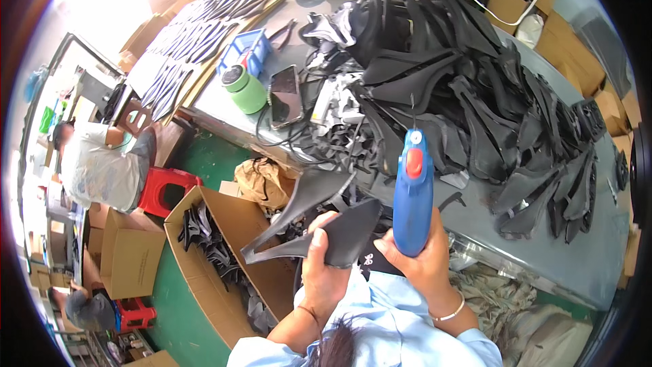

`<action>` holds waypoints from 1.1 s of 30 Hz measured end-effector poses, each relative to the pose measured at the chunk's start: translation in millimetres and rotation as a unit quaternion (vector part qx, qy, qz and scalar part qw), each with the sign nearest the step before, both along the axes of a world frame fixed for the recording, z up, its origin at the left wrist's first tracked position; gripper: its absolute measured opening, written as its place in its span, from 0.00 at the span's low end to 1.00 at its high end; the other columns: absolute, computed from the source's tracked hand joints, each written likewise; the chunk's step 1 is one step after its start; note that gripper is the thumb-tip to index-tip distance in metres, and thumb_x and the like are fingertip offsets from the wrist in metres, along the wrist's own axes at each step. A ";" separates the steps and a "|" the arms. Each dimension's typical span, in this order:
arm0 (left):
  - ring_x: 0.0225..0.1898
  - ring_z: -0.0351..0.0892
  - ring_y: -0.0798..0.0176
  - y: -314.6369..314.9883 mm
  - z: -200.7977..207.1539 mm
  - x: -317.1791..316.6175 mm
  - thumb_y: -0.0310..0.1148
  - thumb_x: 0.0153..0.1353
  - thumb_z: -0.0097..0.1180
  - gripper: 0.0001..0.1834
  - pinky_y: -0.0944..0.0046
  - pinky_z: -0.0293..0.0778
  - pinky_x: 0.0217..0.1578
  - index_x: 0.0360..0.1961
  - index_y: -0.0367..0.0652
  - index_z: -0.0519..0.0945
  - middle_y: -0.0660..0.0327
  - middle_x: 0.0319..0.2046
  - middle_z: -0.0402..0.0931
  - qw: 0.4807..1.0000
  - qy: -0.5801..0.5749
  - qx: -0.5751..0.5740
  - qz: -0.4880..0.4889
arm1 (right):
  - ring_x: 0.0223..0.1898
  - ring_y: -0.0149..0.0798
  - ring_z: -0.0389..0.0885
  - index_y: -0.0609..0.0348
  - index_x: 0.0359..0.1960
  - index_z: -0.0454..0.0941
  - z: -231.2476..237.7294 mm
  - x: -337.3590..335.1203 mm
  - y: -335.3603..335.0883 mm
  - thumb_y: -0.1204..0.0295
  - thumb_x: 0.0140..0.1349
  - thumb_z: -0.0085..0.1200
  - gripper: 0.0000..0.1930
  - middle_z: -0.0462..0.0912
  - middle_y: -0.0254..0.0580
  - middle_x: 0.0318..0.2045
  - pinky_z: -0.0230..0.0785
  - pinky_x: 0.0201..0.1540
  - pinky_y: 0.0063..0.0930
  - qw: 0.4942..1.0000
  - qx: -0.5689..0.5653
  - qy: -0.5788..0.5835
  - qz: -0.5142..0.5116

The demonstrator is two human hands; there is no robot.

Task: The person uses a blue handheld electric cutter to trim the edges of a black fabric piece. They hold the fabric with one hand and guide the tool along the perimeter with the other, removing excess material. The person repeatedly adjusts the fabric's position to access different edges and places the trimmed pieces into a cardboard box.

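My left hand (322,273) is closed around the edge of a black plastic panel (354,232), a V-shaped piece with a broad end and long narrow arms, held in front of my body. In my closed right hand (426,264) is a blue hand tool (412,212) with an orange-red button on its upper body. A thin metal tip points from it away from me, toward the heap of black plastic panels (475,115) on the table. Tool and held panel are apart, side by side. My right fingers are partly hidden behind the tool.
The grey table (536,258) also bears a green bottle (246,92), a phone (286,97), cables and a blue basket (255,61). Below its left edge stands an open cardboard box (197,278) of black pieces. A person (102,163) sits far left near a red stool (163,190).
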State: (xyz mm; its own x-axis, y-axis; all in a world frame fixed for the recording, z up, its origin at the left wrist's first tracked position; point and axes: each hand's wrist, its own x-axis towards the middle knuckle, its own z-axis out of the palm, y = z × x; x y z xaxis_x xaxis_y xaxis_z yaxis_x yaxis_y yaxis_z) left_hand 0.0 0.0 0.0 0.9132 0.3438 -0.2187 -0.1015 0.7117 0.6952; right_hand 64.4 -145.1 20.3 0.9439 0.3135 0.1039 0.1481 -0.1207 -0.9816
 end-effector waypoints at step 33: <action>0.40 0.81 0.55 83.6 52.8 -8.6 0.28 0.50 0.55 0.16 0.58 0.77 0.45 0.40 0.30 0.72 0.43 0.39 0.78 0.976 -0.004 0.218 0.006 | 0.19 0.45 0.77 0.67 0.38 0.71 -12.9 -29.7 -10.0 0.70 0.33 0.71 0.29 0.78 0.44 0.19 0.67 0.29 0.34 0.918 -0.244 -0.258 0.177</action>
